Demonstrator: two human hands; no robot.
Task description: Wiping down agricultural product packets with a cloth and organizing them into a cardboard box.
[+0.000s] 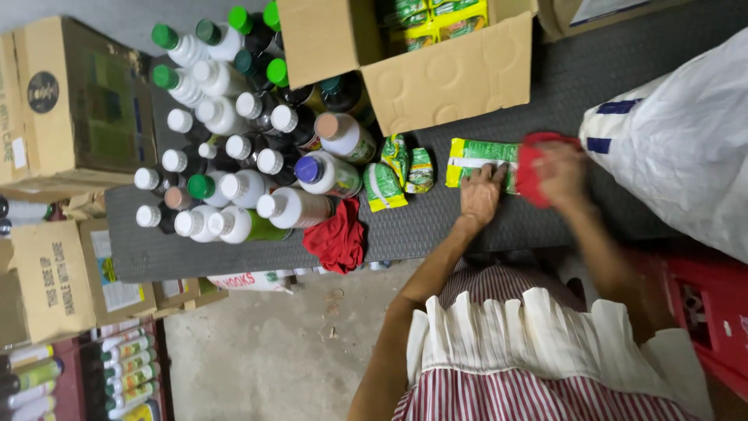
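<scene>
A flat green and white packet lies on the dark grey mat. My left hand presses flat on the packet's near edge, fingers together. My right hand, blurred by motion, grips a red cloth that rests against the packet's right end. Both arms reach out from my striped dress at the bottom of the view.
Three small green packets lie left of my hands, beside a second red cloth. Several white and dark bottles crowd the mat's left. An open cardboard box of packets stands behind. A white sack and a red crate are at right.
</scene>
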